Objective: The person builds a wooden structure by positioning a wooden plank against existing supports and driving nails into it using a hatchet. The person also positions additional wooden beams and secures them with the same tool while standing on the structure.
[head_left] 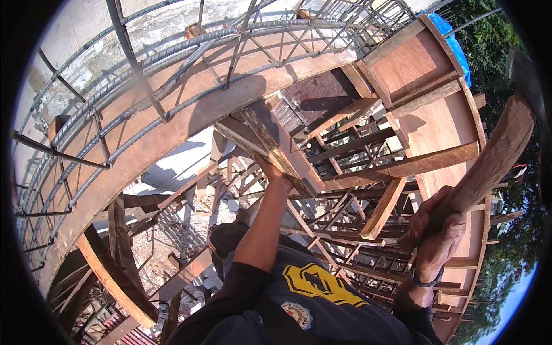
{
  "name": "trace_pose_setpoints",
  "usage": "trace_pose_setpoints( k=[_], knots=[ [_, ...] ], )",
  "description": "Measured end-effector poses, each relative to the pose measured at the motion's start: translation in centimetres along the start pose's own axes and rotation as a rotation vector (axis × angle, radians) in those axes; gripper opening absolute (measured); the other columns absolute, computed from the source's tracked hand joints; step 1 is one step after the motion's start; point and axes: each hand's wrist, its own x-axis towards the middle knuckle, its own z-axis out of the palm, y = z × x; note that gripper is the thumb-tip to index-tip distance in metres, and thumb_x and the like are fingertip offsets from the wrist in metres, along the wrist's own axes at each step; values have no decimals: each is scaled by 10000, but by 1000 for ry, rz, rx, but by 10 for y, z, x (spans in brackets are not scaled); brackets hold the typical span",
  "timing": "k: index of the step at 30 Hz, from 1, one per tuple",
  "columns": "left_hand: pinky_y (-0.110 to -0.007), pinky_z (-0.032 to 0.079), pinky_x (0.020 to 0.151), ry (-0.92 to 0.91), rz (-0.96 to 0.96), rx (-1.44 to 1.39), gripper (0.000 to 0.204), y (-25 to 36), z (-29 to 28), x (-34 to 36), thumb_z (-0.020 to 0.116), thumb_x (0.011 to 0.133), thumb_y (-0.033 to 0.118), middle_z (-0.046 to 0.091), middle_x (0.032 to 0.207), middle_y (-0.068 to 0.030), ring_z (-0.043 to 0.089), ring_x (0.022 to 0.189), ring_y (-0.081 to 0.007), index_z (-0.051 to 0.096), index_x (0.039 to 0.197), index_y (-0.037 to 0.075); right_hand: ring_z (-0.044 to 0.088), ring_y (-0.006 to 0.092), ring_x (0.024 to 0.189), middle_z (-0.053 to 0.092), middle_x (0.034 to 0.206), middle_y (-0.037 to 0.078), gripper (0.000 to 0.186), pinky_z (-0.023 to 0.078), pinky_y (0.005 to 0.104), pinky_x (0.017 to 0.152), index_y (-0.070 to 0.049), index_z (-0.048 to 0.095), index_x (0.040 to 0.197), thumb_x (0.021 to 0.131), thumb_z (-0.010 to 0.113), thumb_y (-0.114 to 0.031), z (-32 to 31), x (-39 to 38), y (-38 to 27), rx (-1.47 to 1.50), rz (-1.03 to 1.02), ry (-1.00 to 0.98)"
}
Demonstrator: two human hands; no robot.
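My left hand [272, 171] grips a short, rough wooden beam [279, 144] from its near side, and most of the fingers are hidden behind the wood. The beam slants from the edge of the curved plywood formwork [172, 135] down toward me. On the right, my right hand [440, 224] is raised and wrapped around the thick wooden handle of a hammer [494, 152]. Its dark metal head reaches the picture's upper right edge and is partly cut off. The hammer is well apart from the beam.
Curved steel rebar [144, 75] runs along the formwork at the far left. A plywood panel frame [440, 126] curves down the right side, with a loose timber [384, 210] beside it. Below lies a gap crossed by timbers and bars. Trees [489, 46] stand beyond.
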Motion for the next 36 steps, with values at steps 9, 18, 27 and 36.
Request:
trace_pose_setpoints(
  k=[9,18,27,36],
  knots=[
    [-503,455,992,-8,-26,56,892,-3,-3,-4,282,866,845,526,1347,-58,533,1189,-294,450,1439,182,434,120,564,462,641,-9,418,380,317,498,-23,529,1044,1022,529,-440,22,-41,116,-552,321,-364],
    [-465,535,795,89,-1,59,875,-5,8,-7,280,833,860,653,1023,-88,634,928,-281,624,1183,137,423,101,503,441,682,3,497,392,254,433,-88,457,1039,967,540,-573,-16,24,-42,318,-503,202],
    [-476,539,847,-16,101,-13,840,-6,-11,7,323,861,817,625,1168,-82,624,1018,-287,567,1308,148,405,64,532,457,705,-5,508,344,226,449,-51,503,1018,985,528,-557,-24,-4,16,-157,52,17],
    [-479,527,896,-42,76,2,882,-17,-8,14,308,863,833,606,1238,-92,603,1097,-289,508,1389,154,401,97,541,434,659,-3,378,357,242,485,-60,499,1040,997,577,-427,26,-42,112,-11,-14,-204]
  ],
)
